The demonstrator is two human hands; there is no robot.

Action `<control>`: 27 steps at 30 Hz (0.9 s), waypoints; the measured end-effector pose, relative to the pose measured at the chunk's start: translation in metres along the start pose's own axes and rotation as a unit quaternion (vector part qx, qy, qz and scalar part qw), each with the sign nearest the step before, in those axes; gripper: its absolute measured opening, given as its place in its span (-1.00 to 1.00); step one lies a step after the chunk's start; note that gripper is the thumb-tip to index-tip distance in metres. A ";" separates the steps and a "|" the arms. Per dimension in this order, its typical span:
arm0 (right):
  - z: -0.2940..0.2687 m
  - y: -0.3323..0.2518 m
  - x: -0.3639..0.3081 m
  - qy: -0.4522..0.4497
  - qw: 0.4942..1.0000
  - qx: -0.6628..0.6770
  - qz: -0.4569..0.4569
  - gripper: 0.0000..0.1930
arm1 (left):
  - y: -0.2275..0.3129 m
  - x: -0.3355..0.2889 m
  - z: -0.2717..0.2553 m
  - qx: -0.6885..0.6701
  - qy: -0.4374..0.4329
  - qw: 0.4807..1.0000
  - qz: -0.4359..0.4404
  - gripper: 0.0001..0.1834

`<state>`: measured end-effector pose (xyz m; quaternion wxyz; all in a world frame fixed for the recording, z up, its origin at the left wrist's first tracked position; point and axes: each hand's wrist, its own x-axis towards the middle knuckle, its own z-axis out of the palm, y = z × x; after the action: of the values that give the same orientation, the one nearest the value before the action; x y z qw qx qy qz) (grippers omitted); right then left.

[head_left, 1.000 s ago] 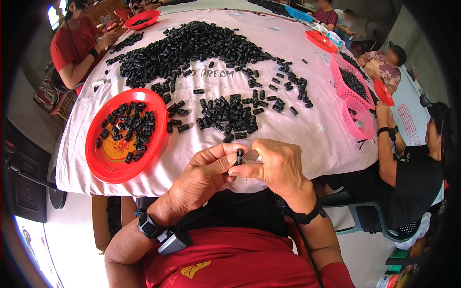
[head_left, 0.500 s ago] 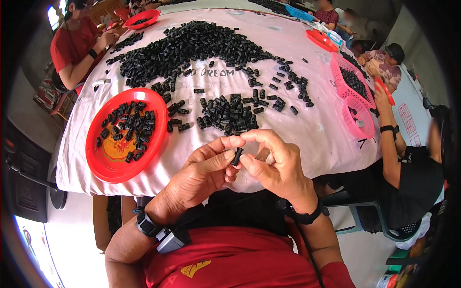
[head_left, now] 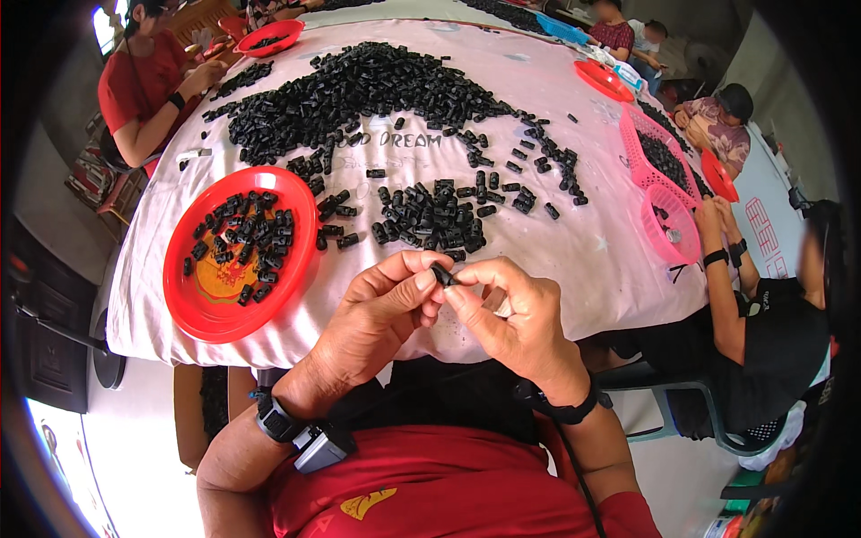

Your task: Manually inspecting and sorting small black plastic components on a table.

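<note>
A small black plastic part [head_left: 443, 274] is pinched between the thumb and index finger of my left hand [head_left: 381, 296]. From the other side, my right hand [head_left: 516, 309] closes its thumb and index finger on the same part. Something small and pale shows behind my right thumb, too hidden to name. Just beyond my hands lies a small heap of similar black parts [head_left: 435, 215]. At the left, a red plastic plate [head_left: 179, 296] holds several more of them.
A large pile of black parts [head_left: 350, 94] covers the table's far middle. Pink baskets [head_left: 652, 229] stand at the right edge, near a co-worker in black [head_left: 780, 350]. Another person in red [head_left: 134, 99] sits at the far left. The tablecloth [head_left: 556, 269] is pale pink.
The black part has tilted between my fingers, and my right thumb and index finger have closed onto its end. At the right, a co-worker's hands have moved down from the red plate.
</note>
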<state>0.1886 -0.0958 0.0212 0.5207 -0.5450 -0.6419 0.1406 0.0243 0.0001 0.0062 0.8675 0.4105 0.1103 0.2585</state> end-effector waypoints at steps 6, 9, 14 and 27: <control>-0.002 0.002 0.000 -0.007 0.995 -0.087 -0.048 -0.75 | -0.002 0.001 0.001 -0.008 0.023 1.000 -0.001 -0.74; -0.004 0.004 0.001 -0.003 0.992 -0.122 -0.033 -0.63 | 0.001 0.001 0.001 0.000 -0.004 1.000 -0.015 -0.74; -0.004 0.003 0.003 -0.006 0.979 -0.200 -0.040 -0.48 | 0.000 -0.002 0.004 0.002 -0.021 0.999 -0.038 -0.71; -0.005 0.003 0.004 -0.015 0.958 -0.276 -0.070 -0.43 | -0.004 -0.002 0.005 0.011 -0.031 0.998 -0.060 -0.69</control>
<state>0.1953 -0.0932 0.0234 0.3487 -0.6189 -0.7002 -0.0712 0.0257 -0.0061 0.0062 0.8801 0.4201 0.1107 0.1916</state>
